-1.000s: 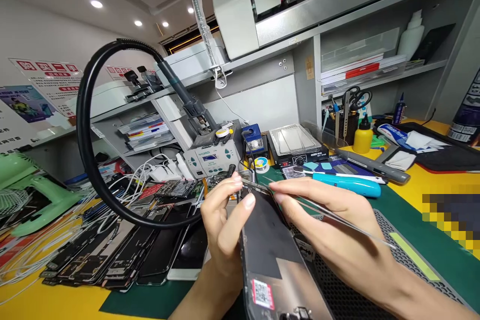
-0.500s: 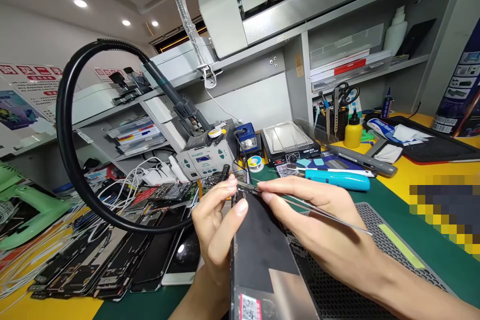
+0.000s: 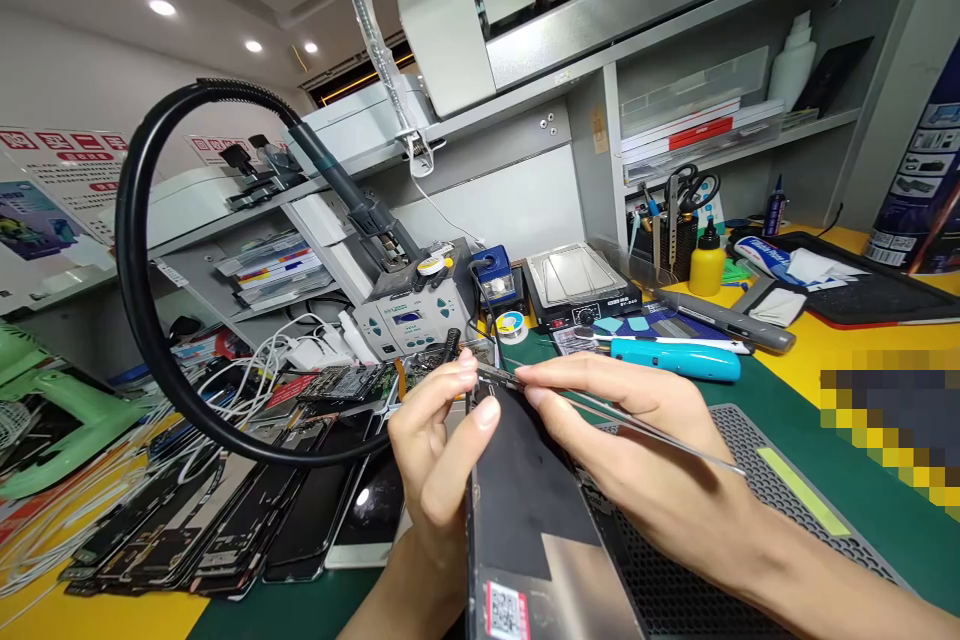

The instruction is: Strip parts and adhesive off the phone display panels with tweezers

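A dark flat phone panel (image 3: 525,490) with a red-edged QR sticker (image 3: 508,610) stretches from the bottom edge up to both hands. My left hand (image 3: 442,440) grips its upper left end, fingertips at the top edge and thumb over the dark face. Thin metal tweezers (image 3: 652,432) are pinched between the thumb and index finger of my right hand (image 3: 645,430). The tweezer tips lie by the panel's top edge, where small parts show too finely to name. Under my right hand is a perforated dark mat (image 3: 795,480) with a yellow-green strip.
Several phone panels (image 3: 232,520) and white cables lie at left under a looped black hose (image 3: 131,250). Behind the hands stand a hot-air station (image 3: 409,320), a solder spool (image 3: 511,327) and a heating plate (image 3: 577,280). A teal tool (image 3: 675,360) and yellow bottle (image 3: 706,265) sit at right.
My left hand and the panel have shifted slightly to the right. My right hand and the tweezers have hardly moved.
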Available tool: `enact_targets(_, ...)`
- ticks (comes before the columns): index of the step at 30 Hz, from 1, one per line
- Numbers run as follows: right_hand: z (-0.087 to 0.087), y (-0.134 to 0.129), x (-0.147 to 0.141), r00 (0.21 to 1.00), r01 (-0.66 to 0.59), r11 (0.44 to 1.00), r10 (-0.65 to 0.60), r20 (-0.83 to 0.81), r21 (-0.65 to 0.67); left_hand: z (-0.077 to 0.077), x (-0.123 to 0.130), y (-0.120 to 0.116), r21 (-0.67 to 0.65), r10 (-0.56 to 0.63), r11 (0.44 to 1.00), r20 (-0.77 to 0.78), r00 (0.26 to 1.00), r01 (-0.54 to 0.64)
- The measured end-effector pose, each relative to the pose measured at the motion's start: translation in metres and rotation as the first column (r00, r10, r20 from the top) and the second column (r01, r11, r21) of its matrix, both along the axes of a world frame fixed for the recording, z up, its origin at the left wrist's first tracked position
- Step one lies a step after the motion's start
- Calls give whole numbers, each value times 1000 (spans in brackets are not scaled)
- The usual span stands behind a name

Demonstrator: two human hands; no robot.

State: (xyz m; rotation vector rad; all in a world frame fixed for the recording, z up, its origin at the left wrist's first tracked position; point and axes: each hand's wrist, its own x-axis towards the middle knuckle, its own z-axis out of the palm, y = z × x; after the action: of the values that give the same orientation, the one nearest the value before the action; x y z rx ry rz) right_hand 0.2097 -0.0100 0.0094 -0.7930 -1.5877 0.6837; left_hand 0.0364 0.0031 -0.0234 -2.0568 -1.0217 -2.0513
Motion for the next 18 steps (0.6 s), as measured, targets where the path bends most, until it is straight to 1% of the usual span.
enact_targets(4,-2,1,-1,1000,-3,1000,2,8,23,1,-3,-2,-32,-18,999,8,1000,19)
enact_targets(13,-7,2,0,999,-36,995,34,22,94,2,4,-4,29,-29,999,86,996,27)
enact_targets(18,-6,2,1,999,-40,993,36,32,109,2,-2,-1,2,-43,999,77,996,43)
